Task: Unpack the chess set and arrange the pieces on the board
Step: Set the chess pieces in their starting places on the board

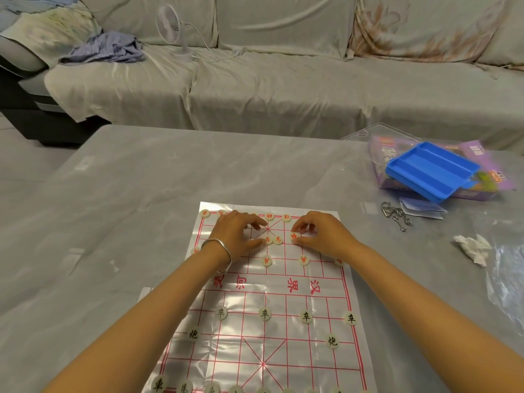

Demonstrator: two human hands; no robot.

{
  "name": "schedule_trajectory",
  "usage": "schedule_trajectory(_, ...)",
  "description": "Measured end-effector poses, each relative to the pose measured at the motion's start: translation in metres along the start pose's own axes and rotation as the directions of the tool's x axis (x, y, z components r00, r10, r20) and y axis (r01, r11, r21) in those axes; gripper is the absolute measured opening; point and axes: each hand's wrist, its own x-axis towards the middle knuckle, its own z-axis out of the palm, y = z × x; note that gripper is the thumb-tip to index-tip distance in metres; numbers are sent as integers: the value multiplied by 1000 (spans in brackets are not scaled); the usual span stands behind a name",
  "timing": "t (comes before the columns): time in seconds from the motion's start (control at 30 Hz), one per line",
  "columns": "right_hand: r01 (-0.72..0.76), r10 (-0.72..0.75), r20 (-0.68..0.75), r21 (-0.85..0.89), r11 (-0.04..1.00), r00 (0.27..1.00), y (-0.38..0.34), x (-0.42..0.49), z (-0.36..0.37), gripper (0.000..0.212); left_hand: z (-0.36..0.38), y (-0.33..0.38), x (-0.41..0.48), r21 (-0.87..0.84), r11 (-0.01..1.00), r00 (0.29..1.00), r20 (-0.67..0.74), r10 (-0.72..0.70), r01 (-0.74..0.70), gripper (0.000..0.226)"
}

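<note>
Grip, right hand (320,236): fingertips pinched on a red-marked piece (293,237) at the board (283,290)'s far half. Left hand (238,231) — fingers spread, holding nothing, beside two loose pieces (274,239). Step: seating red's back rank — next, probably carrying this piece to its empty intersection.

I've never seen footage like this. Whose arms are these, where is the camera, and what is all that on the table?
There is no machine here: a person wears one camera on the head, looking down at their own arms. The left hand, with a bracelet, and the right hand reach over a thin Chinese chess board on a grey table. The right fingers pinch a red-marked piece; the left hand hovers by two loose red pieces. Black-marked pieces already stand nearer the person. At right lies the emptied blue tray on its packaging. Behind is a covered sofa.
</note>
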Motion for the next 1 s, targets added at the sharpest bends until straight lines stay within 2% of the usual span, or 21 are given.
schedule_trajectory(0.27, 5, -5, 17, -14, 1000, 1000, -4, 2, 0, 26, -25, -26, -7, 35, 999, 1000, -17, -21, 22, 33)
schedule_trajectory(0.37, -27, 26, -99, -13, 1000, 995, 0, 7, -8, 24, -22, -22, -5, 24, 1000, 1000, 1, -14, 14, 31)
schedule_trajectory(0.47, -132, 148, -224, 84, 988, 963, 9, 15, -15, 19, -15, -16, 0, 8, 1000, 1000, -10, 0, 0, 29)
schedule_trajectory(0.6, -196, 202, -179, 52, 979, 963, 16, 21, -6, 22, -10, -10, 5, -28, 1000, 999, -48, 5, -6, 25)
schedule_trajectory(0.8, -160, 162, -217, 24, 987, 963, 11, 26, 0, 26, -10, -13, 8, -25, 1000, 998, -55, -15, 13, 25)
schedule_trajectory(1.0, -161, 160, -194, 11, 987, 968, 9, 24, -2, 29, -10, -15, 4, -6, 1000, 999, -50, -19, 19, 27)
